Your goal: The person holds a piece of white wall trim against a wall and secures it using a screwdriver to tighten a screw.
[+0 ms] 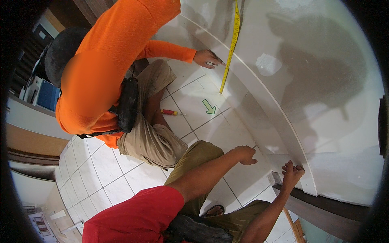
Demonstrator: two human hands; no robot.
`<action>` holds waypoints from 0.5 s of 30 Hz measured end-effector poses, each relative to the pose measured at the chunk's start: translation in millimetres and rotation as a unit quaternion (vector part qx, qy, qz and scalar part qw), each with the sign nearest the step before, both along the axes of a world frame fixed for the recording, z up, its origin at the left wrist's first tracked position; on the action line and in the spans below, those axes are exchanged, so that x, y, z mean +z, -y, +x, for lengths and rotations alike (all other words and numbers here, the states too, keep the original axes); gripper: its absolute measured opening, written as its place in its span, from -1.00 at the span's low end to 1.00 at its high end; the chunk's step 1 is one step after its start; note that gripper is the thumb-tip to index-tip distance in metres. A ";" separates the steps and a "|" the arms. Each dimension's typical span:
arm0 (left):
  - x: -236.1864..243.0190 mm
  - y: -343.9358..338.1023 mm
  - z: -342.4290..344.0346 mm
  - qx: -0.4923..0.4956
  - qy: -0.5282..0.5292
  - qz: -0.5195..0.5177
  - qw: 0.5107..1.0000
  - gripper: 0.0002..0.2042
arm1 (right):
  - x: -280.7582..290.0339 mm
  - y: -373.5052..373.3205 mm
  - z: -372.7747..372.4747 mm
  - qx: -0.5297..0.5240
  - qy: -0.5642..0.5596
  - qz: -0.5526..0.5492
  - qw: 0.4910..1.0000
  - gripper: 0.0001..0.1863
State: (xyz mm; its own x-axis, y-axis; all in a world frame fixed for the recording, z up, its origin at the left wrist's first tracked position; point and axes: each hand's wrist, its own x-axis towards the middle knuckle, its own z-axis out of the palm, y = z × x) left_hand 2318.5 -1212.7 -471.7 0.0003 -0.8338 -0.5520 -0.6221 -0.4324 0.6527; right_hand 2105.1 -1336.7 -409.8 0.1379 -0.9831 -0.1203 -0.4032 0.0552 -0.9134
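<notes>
My left hand (245,155) is low over the floor tiles by the foot of the wall. Its fingers are curled, and a thin dark tip shows at them, too small to name. My right hand (292,175) is raised beside the near end of a long white board (279,121) lying along the wall. Its fingers are bent together; what they hold, if anything, cannot be made out. Farther off, a yellow measuring tape (230,54) stretches from the floor up across the board. A co-worker's hand (206,59) rests against the board beside the tape.
A co-worker in an orange top (117,44) sits cross-legged on the left, one arm raised. A red and yellow screwdriver (169,112) lies on the tiles before them. A dark wooden door frame (324,206) lies past my right hand. The wall (324,121) has patched spots.
</notes>
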 end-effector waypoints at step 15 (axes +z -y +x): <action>0.2 1.6 -2.5 -0.001 0.001 0.013 1.000 -0.32 | 1.7 0.1 -1.8 -0.005 -0.007 0.008 1.000 -0.38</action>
State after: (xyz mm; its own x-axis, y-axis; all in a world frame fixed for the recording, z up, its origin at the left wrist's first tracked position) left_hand 2316.0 -1214.4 -471.5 0.0009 -0.8186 -0.5743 -0.6244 -0.4491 0.6391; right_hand 2103.2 -1336.8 -408.1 0.1258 -0.9824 -0.1378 -0.4145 0.0742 -0.9070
